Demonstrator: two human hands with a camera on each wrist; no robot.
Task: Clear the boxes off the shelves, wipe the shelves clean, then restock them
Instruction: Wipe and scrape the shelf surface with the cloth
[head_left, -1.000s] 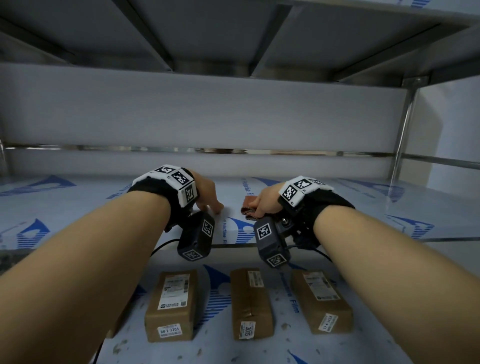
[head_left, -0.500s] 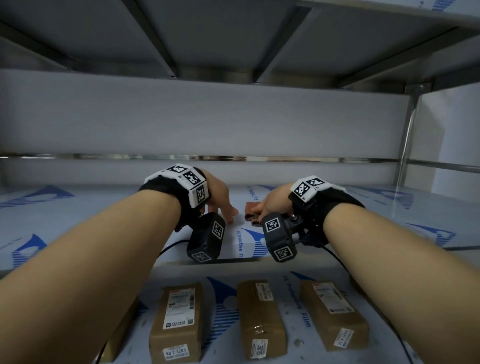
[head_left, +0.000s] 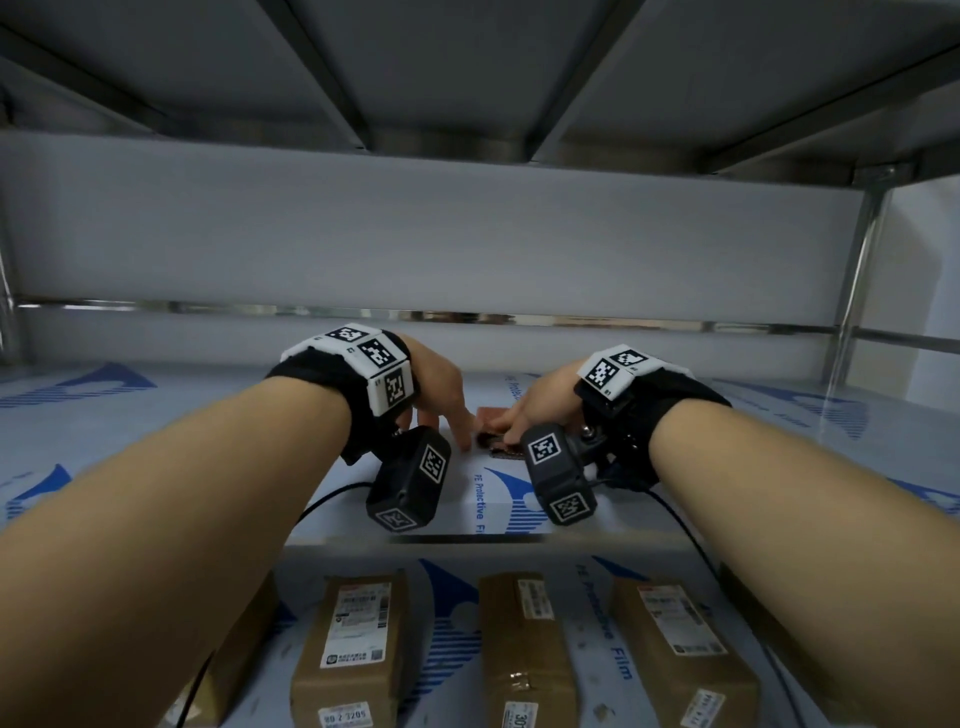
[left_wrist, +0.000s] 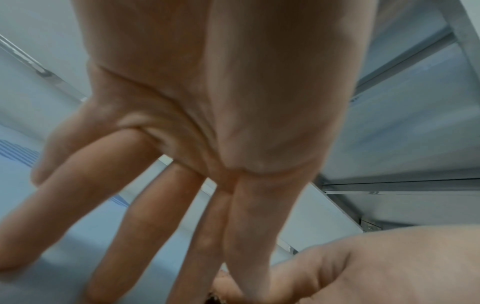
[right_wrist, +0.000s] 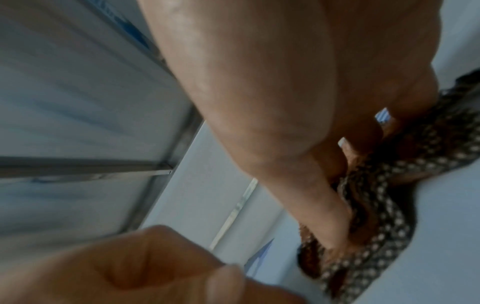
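On the film-covered middle shelf (head_left: 156, 441) lies a bunched brown cloth (head_left: 493, 415) with a pale dotted weave (right_wrist: 384, 205). My right hand (head_left: 519, 421) grips it, fingers curled into its folds (right_wrist: 337, 232). My left hand (head_left: 452, 421) is just to its left, fingers straight and pointing down at the shelf (left_wrist: 161, 226), fingertips beside the cloth's edge. Three brown cardboard boxes with white labels (head_left: 353, 654), (head_left: 524, 649), (head_left: 680, 649) lie side by side on the shelf below. Most of the cloth is hidden by my hands.
The underside of the upper shelf (head_left: 467, 78) hangs close overhead. A metal rail (head_left: 415, 314) runs along the back, and a steel post (head_left: 852, 291) stands at the right. Another box (head_left: 234, 654) shows partly behind my left forearm. Black cables (head_left: 332, 493) trail from the wrist cameras.
My left hand has slid right, so its fingertips are now beside the cloth. The right hand has kept its hold on the cloth and barely moved.
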